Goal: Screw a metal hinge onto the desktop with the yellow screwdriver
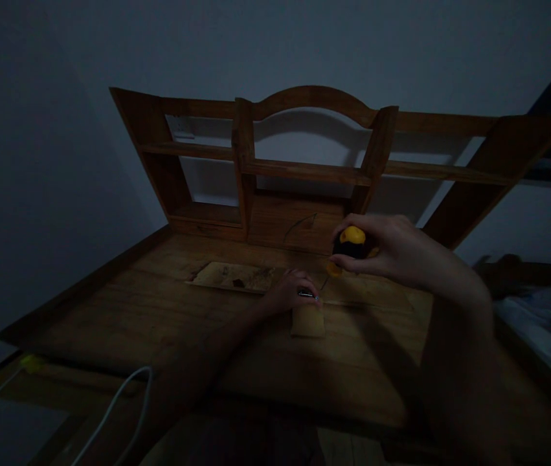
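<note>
My right hand (386, 249) is raised over the right part of the wooden desk top, fingers and thumb wrapped round a rounded yellow-and-black tool (353, 236). Its kind is hard to make out in the dim light. A thin dark line runs from below the tool down towards my left hand (289, 291). That hand rests low on the desk with curled fingers, a small shiny metal piece (308, 294) at its fingertips. Just under these fingertips, a small flat tan piece (308, 321) lies on the desk; my fingers hide its far end.
Behind my hands stands a wooden shelf unit (309, 171) against the wall. A long pale, worn strip (231, 276) lies left of my left hand. A white cable (124, 382) loops at the front left edge. Pale plastic-like material (547, 323) sits at the right.
</note>
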